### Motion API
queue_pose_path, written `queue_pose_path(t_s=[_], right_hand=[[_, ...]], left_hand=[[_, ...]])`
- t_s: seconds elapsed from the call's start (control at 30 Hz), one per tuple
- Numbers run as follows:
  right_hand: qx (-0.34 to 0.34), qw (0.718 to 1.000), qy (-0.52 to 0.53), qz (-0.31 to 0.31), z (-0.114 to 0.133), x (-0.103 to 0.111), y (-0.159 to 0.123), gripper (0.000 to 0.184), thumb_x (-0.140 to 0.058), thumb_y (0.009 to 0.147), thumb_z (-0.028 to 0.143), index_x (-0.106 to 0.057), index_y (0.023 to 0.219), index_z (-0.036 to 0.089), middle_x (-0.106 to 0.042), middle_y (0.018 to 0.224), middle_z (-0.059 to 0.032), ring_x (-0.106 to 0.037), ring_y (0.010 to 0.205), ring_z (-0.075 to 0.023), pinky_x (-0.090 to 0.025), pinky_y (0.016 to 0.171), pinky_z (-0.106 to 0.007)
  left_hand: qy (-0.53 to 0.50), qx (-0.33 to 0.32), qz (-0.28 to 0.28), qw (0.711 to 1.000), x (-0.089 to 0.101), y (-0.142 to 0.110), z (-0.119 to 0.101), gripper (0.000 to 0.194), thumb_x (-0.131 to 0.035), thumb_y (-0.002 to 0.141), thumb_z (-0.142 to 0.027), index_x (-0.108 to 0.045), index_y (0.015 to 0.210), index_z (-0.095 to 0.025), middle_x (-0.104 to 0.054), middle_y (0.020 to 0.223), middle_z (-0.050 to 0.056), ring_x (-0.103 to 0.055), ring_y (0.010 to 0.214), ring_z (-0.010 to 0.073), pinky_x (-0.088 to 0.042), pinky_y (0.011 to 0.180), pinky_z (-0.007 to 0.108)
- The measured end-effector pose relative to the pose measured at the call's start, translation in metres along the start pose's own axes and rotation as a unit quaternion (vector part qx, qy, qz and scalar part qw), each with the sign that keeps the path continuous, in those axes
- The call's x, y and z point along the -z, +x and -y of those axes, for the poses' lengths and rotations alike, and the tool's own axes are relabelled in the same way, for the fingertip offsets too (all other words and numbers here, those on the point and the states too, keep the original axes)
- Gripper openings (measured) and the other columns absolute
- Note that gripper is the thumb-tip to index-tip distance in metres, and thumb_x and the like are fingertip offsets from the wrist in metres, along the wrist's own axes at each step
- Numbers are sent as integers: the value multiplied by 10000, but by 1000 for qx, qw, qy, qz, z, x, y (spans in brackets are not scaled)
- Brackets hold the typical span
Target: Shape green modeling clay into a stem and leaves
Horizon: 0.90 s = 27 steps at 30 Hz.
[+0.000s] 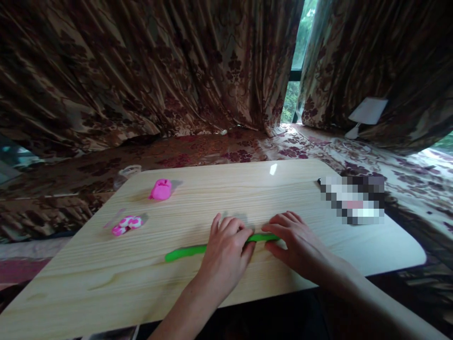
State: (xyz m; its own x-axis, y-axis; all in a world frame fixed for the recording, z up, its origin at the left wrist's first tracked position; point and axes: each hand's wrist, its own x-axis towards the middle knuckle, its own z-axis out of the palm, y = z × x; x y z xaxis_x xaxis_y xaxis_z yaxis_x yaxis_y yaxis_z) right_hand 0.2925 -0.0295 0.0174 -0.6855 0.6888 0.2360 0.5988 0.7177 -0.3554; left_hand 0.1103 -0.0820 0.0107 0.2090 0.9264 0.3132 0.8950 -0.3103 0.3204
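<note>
A long, thin roll of green modelling clay [186, 253] lies across the wooden table, its left end bare and slightly bent. My left hand [228, 245] is over the middle of the roll, with thumb and index finger closed around it. At the right end, my right hand [292, 236] pinches the clay between thumb and fingers, hiding the tip. A short green stretch shows between the hands. Further left are a pink-and-white spotted clay piece [127, 225] and, behind it, a hollow-topped pink clay lump [162, 189].
The light wooden table [198, 198] has rounded corners. A blurred-out object [350, 200] lies on its right side. Past the far left corner stands a clear container [125, 174]. A white lamp [368, 111] and patterned curtains [212, 61] are behind.
</note>
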Motion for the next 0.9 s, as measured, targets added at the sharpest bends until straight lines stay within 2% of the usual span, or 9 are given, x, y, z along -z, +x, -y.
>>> queue_pose_path(t_s=[0.17, 0.33, 0.47, 0.63, 0.73, 0.9], right_hand=[[19, 1000, 15, -12, 3, -7, 2, 42, -606, 818, 236, -641, 824, 214, -612, 838, -27, -524, 855, -186, -367, 830, -351], [25, 996, 73, -36, 5, -4, 4, 110, -576, 839, 183, -619, 938, 205, -638, 833, -15, -555, 824, -163, -369, 836, -327], [26, 993, 100, -64, 10, -2, 7, 140, -579, 838, 182, -615, 969, 214, -635, 860, -15, -553, 851, -167, -387, 805, -310], [62, 991, 92, -80, 18, 1, 13, 169, -570, 849, 207, -631, 1004, 232, -627, 881, -23, -534, 874, -179, -389, 823, -333], [63, 989, 106, -85, 21, 1, 17, 178, -548, 853, 176, -637, 1000, 222, -626, 879, -31, -535, 871, -180, -397, 819, -337], [28, 982, 165, -89, 21, -5, 19, 146, -553, 814, 119, -644, 901, 193, -624, 815, -26, -556, 795, -160, -427, 756, -302]], left_hand=[[-18, 7, 7, 1000, -3, 4, -2, 101, -590, 787, -234, -656, 862, -248, -604, 874, 14, -528, 918, 213, -194, 1041, 506], [-106, 19, -1, 994, 3, 7, -1, 134, -560, 809, -236, -652, 906, -248, -649, 861, 14, -549, 900, 204, -251, 1014, 475], [-212, 35, 56, 975, 17, 12, 3, 192, -492, 858, -295, -669, 903, -234, -659, 825, 23, -558, 871, 197, -398, 858, 362], [-321, 83, 105, 938, 29, 15, 10, 245, -477, 867, -341, -676, 951, -224, -668, 867, 19, -578, 865, 184, -426, 793, 304], [-339, 103, 108, 929, 29, 14, 15, 255, -472, 864, -355, -669, 916, -203, -663, 859, 22, -580, 855, 183, -434, 765, 293], [-325, 102, 110, 934, 25, 12, 19, 235, -460, 861, -322, -650, 817, -193, -627, 780, 8, -560, 781, 163, -422, 705, 272]])
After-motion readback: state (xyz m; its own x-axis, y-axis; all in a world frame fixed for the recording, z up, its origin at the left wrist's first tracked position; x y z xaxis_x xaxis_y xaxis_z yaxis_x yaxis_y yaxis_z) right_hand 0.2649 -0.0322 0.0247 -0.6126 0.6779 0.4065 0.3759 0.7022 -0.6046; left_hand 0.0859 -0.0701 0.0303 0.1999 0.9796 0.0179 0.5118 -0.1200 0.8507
